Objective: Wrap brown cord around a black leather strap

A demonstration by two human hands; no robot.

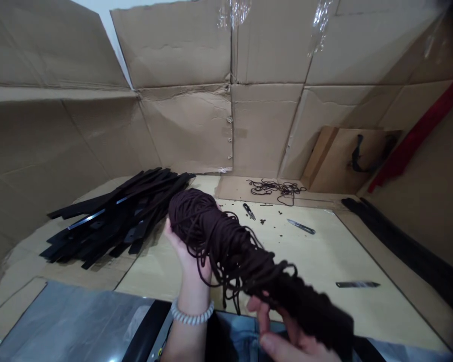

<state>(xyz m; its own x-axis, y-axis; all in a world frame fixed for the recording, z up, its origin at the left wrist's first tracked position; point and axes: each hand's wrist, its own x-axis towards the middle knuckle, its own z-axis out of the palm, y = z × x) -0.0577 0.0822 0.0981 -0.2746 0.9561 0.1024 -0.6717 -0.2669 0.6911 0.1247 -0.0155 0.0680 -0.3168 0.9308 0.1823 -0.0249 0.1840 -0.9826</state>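
A thick hank of dark brown cord (226,241) spans my two hands above a pale wooden tabletop (317,261). My left hand (183,251) cradles its rounded end palm up, with a white beaded bracelet (192,312) on the wrist. My right hand (283,332) closes around the lower, blurred end near the bottom of the view. Loose loops hang between my hands. Beyond the hank lie a small dark-handled knife (301,227), a second small knife (249,211) and a flat dark blade (358,284), all out of reach of my fingers.
A heap of flat black strips (117,216) lies left of my hands. A tangle of thin dark cord (277,190) sits at the back. Cardboard sheets (184,130) line the walls. A wooden board (347,161), a red strip (419,130) and long dark strips (400,246) lie right.
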